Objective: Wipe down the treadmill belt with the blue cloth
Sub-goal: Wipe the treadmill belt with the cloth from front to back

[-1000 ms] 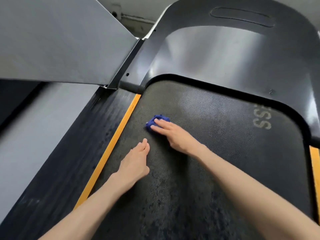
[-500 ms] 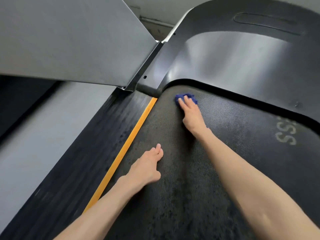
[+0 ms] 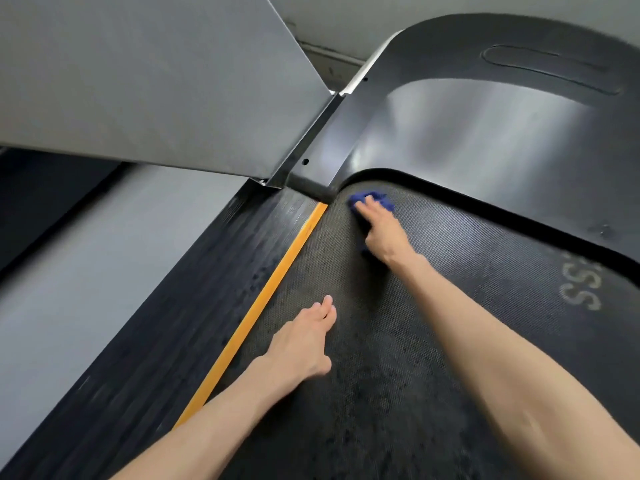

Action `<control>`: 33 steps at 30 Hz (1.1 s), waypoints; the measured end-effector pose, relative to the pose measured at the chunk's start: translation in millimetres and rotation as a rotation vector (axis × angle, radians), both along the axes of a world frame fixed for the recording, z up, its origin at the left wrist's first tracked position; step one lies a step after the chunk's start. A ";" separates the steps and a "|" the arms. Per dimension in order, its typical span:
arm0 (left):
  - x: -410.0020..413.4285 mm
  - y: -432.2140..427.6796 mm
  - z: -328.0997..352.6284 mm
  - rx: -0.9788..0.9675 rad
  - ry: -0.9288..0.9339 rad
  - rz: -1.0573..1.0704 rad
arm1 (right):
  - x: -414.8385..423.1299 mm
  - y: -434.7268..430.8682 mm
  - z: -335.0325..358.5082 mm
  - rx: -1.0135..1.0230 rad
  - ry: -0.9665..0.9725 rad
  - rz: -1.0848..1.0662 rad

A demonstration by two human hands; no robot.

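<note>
The right hand (image 3: 382, 233) lies palm down on a bunched blue cloth (image 3: 375, 198), its fingers (image 3: 364, 212) stretched out fairly straight and pressing the cloth flat onto the treadmill belt (image 3: 450, 323); they do not look curled round it. Most of the cloth shows past the fingertips, and a small dark blue scrap peeks out beside the heel of the hand.

The cloth sits in the far left corner of the belt, just where the belt's rounded far edge runs under the glossy black motor cover (image 3: 485, 140), and close to the far end of the orange stripe (image 3: 273, 289) along the belt's left edge.

The left hand (image 3: 301, 344) rests flat on the belt nearer the person, fingers straight and held together, holding nothing, just inside the orange stripe and well apart from the right hand. Both forearms are bare and reach in from the near edge.

The belt is dark, finely textured and blotchy. Pale worn lettering (image 3: 581, 289), partly hidden, sits near its far right side. Left of the stripe runs a black ribbed side rail (image 3: 194, 306), then a grey floor (image 3: 69, 271). A large slanted grey panel (image 3: 138, 81) fills the upper left.
</note>
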State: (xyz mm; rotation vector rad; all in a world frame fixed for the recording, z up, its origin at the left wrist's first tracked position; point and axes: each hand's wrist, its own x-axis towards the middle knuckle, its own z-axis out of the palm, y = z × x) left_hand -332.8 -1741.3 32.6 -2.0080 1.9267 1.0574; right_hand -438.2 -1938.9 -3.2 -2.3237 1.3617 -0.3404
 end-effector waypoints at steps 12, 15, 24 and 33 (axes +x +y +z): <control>-1.7 -10.5 -2.4 0.030 -0.044 -0.012 | 5.1 32.1 -4.0 -0.020 0.144 -0.122; -1.0 -19.8 -1.5 -0.033 -0.049 0.098 | -11.9 49.3 7.4 0.052 0.143 -0.039; -6.4 -88.3 -3.6 -0.338 0.087 0.393 | -77.2 56.3 -6.3 0.050 0.226 -0.336; -59.9 -150.3 -15.1 -0.170 0.074 0.548 | -93.1 51.6 -7.5 0.079 0.209 -0.249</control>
